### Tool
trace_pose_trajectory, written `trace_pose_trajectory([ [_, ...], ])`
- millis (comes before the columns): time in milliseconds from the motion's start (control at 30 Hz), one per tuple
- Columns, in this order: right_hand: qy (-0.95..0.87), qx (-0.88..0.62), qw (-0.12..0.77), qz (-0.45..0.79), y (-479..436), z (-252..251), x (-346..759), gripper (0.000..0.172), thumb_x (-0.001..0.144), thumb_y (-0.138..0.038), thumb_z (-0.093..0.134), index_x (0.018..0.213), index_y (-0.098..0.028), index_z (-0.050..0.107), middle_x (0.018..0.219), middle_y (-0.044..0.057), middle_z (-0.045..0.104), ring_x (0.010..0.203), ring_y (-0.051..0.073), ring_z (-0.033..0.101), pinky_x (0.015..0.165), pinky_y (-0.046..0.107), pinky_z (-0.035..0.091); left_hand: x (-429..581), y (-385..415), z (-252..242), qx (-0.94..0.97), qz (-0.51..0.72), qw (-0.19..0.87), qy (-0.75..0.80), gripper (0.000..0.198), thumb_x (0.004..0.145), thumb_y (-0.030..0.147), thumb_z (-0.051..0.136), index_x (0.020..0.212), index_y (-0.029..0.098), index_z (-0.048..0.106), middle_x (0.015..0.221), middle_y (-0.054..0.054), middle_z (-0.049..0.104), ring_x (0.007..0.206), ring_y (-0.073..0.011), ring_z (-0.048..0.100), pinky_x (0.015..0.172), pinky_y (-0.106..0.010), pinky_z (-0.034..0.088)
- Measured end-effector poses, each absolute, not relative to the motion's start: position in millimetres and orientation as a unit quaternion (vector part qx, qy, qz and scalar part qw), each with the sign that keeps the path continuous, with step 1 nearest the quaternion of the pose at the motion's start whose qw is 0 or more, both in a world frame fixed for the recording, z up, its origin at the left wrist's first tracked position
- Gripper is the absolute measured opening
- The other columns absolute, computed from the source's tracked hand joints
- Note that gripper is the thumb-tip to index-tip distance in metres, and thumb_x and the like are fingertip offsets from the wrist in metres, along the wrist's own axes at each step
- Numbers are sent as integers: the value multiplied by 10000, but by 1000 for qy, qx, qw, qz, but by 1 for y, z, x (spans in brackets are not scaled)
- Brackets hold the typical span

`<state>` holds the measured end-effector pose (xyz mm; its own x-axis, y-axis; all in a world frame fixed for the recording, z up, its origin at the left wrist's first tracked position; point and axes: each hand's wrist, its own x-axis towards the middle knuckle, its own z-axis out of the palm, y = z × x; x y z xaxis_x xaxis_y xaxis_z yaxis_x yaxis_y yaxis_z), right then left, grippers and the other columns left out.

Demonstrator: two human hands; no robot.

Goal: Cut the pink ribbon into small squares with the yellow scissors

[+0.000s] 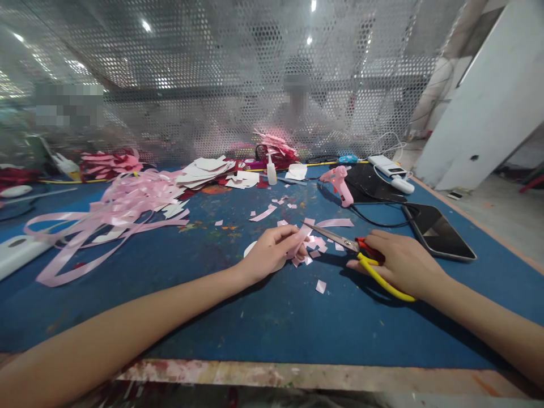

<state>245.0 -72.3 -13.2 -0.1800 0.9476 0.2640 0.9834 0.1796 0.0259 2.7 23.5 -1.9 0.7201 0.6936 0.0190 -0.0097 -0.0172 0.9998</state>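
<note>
My left hand (272,251) rests on the blue table (263,317), its fingers pinched on a short strip of pink ribbon (302,236). A white round piece (250,248) lies partly hidden under that hand. My right hand (402,262) grips scissors (340,239) with red and yellow handles; the blades point left toward the ribbon strip. Small pink ribbon scraps (318,245) lie scattered between the two hands.
A heap of long pink ribbon (114,212) lies at left, white paper pieces (208,170) behind it. A pink glue gun (340,184), a glue bottle (271,170), a power bank (389,166) and a dark tablet (437,231) lie at right. A perforated metal screen (238,85) stands behind.
</note>
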Motion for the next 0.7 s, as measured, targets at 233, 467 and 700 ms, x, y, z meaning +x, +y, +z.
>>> trace_pose_trajectory([
  [233, -774, -624, 74, -73, -73, -13, 244, 449, 823, -607, 402, 655, -202, 499, 659, 13, 529, 554, 156, 498, 508, 265, 236, 2, 22, 3, 674, 262, 640, 259, 215, 823, 326, 570, 775, 117, 584, 665, -20, 623, 570, -91, 561, 573, -218, 434],
  [467, -777, -620, 81, -71, -74, -12, 243, 465, 823, -611, 405, 644, -196, 517, 648, 18, 537, 536, 148, 488, 497, 273, 213, 3, 21, 1, 661, 271, 647, 266, 215, 781, 326, 615, 819, 117, 578, 657, -8, 611, 554, -84, 549, 559, -214, 426],
  [700, -776, -622, 76, -63, -75, -11, 242, 452, 809, -608, 435, 652, -195, 532, 662, 20, 553, 552, 151, 499, 503, 272, 211, 3, 22, 1, 641, 304, 636, 302, 223, 694, 293, 693, 733, 132, 544, 617, 24, 583, 534, -84, 539, 542, -214, 419],
])
